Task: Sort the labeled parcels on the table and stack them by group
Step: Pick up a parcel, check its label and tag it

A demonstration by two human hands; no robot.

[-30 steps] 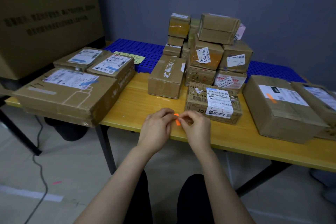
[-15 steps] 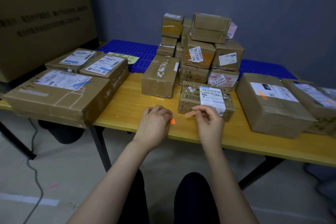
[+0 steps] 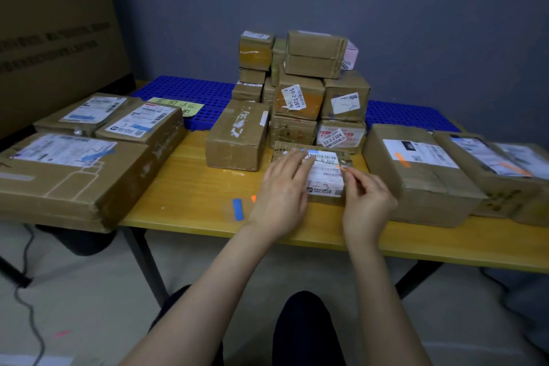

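Now both hands have moved forward from the desk [image 3: 190, 187] edge onto the small labeled parcel [image 3: 323, 178] before the middle stack. Left hand [image 3: 282, 196] lies flat, fingers spread, on its white label. Right hand [image 3: 367, 202] pinches an orange sticker strip [image 3: 341, 167] just over the label's right edge. One blue strip [image 3: 238, 209] lies newly uncovered on the desk. Three large parcels sit left, three right.
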